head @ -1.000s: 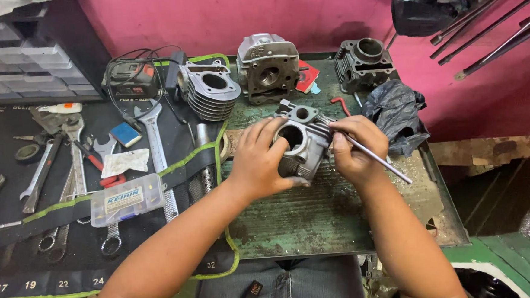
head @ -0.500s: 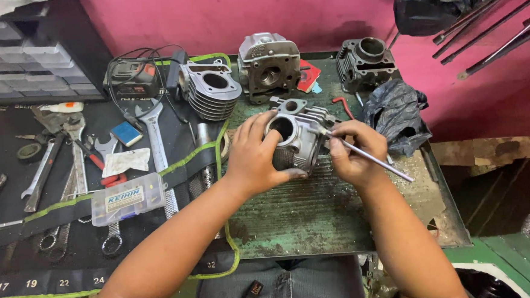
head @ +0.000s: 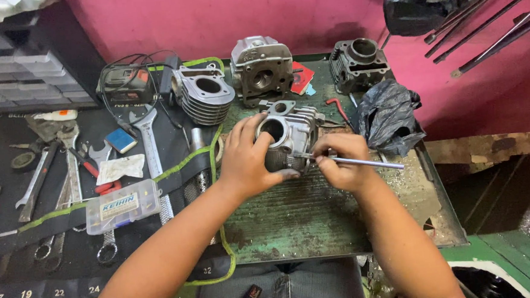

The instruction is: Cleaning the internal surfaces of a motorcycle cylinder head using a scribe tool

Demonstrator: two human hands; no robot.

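Head view: left hand wraps grey finned metal cylinder head, tilted on green worktop. Right hand fingers pinch thin steel rod, tip at head's lower edge. Risk: rod slips, gouges surface; tilted head could roll off grip.

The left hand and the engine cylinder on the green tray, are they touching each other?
Touching. The head view shows the left hand wrapped on the engine cylinder, its fingers on the bore rim with no gap.
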